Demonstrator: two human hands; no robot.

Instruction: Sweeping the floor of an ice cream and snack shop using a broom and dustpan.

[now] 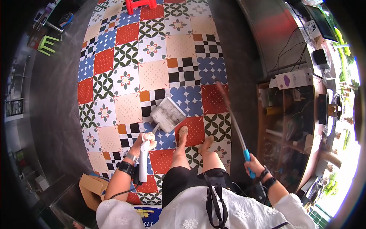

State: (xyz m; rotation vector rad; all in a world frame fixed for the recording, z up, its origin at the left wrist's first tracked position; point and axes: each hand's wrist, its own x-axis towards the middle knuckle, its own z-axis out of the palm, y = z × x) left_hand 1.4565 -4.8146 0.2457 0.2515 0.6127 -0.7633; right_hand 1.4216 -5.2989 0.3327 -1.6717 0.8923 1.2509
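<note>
My left hand (pixel 147 141) grips the white handle of a long-handled dustpan (pixel 168 114). The greyish-white pan, scuffed and stained inside, is just ahead of my feet, above or on the patterned floor; I cannot tell whether it touches. Out to the right, my right hand (pixel 254 166) is closed around the blue grip of a long metal pole (pixel 238 131). The pole slants forward and left, and its reddish far end is blurred over the tiles, so I cannot tell what kind of head it carries. Both wrists wear dark bands.
Patterned tiles (pixel 153 74) run ahead between dark floor strips. A red plastic stool (pixel 141 3) stands far ahead, a green stool (pixel 48 45) at far left. Beside my left arm is an open cardboard box (pixel 93 189). A cabinet (pixel 286 117) and loose cables line the right side.
</note>
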